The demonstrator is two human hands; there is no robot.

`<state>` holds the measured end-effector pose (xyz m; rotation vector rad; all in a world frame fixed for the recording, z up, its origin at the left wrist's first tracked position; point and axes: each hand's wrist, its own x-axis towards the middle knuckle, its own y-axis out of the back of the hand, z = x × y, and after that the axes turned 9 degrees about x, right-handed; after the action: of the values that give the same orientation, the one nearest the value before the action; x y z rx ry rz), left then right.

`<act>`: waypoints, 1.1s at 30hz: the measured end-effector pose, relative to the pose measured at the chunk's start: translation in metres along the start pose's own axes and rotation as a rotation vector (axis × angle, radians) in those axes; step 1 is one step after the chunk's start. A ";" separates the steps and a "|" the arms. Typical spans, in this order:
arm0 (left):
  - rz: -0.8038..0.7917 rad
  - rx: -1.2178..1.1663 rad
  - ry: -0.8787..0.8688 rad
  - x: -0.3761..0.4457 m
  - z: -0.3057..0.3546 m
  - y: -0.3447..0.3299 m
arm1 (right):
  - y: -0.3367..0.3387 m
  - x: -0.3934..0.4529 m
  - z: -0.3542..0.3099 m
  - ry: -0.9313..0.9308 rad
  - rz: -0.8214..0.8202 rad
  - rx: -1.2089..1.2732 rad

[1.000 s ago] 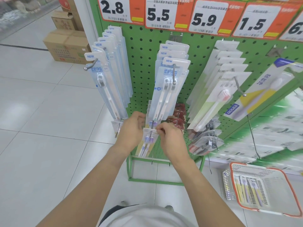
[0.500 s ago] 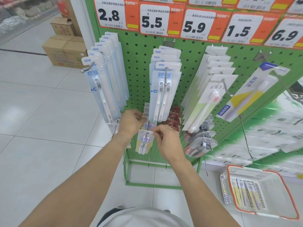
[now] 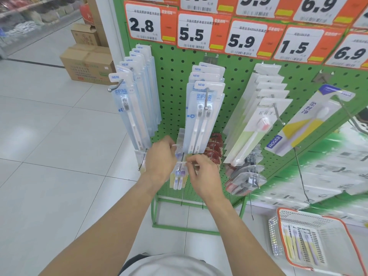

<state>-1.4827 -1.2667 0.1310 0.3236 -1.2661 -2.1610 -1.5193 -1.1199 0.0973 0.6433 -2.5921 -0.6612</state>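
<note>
A small toothbrush pack (image 3: 178,177) with purple and yellow brushes hangs on a low metal hook of the green pegboard rack (image 3: 173,76). My right hand (image 3: 201,174) pinches the top edge of this pack. My left hand (image 3: 161,159) is just left of it, its fingers curled round the packs hanging behind on the same hook (image 3: 180,145). Above them hang larger blue two-brush packs (image 3: 203,116).
More toothbrush packs hang left (image 3: 131,108) and right (image 3: 256,124) on long hooks. Red packs (image 3: 215,150) hang beside my right hand. An orange-rimmed white basket (image 3: 342,222) with toothbrush packs sits at lower right. Cardboard boxes (image 3: 87,64) stand on the tiled floor.
The view has shifted, so the rack and hands sit slightly higher in frame. The small pack has come forward along the hook, away from the packs behind it. Both hands keep their grips.
</note>
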 end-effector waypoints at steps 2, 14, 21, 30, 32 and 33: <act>0.011 0.017 0.016 -0.004 -0.002 0.001 | -0.002 -0.002 -0.001 -0.001 -0.008 -0.004; 0.272 -0.016 -0.070 -0.030 -0.009 0.017 | -0.008 -0.010 -0.003 0.056 0.152 0.019; 0.463 -0.231 -0.024 -0.067 -0.012 0.032 | -0.007 -0.024 -0.020 0.258 0.250 0.148; 0.526 -0.510 0.013 -0.099 -0.009 0.062 | -0.018 -0.045 -0.040 0.181 -0.020 0.159; 0.516 -0.601 0.053 -0.103 -0.009 0.067 | -0.018 -0.050 -0.044 0.139 -0.123 0.184; 0.499 -0.655 0.082 -0.104 -0.010 0.069 | -0.018 -0.053 -0.046 0.087 -0.180 0.244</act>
<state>-1.3700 -1.2353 0.1751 -0.1625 -0.4664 -1.9551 -1.4489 -1.1226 0.1125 0.9688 -2.5747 -0.3606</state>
